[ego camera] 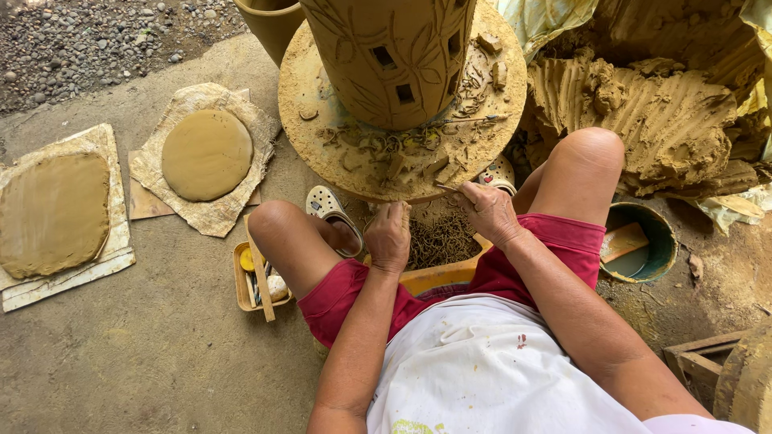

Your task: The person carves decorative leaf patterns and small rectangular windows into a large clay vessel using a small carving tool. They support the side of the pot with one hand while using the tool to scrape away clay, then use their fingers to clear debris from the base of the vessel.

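Nearest the camera, both forearms extended over the white apron (pixel 482 362) toward the round turntable (pixel 322 128). The right hand (pixel 488 210) was closed in a pinch on a thin carving tool (pixel 447 188), its tip at the turntable's near rim. The left hand (pixel 389 235) was curled shut just below that rim, beside the right hand; whether it held anything could not be determined. One carved clay vessel (pixel 386 56) with three visible square cut-outs stood upright on the turntable, beyond both hands, ringed by clay trimmings (pixel 378 145). Two flat clay slabs lay on the floor at left: one round slab (pixel 207 154), one squarish slab (pixel 52 213). One bucket (pixel 661 241) sat by the right knee.
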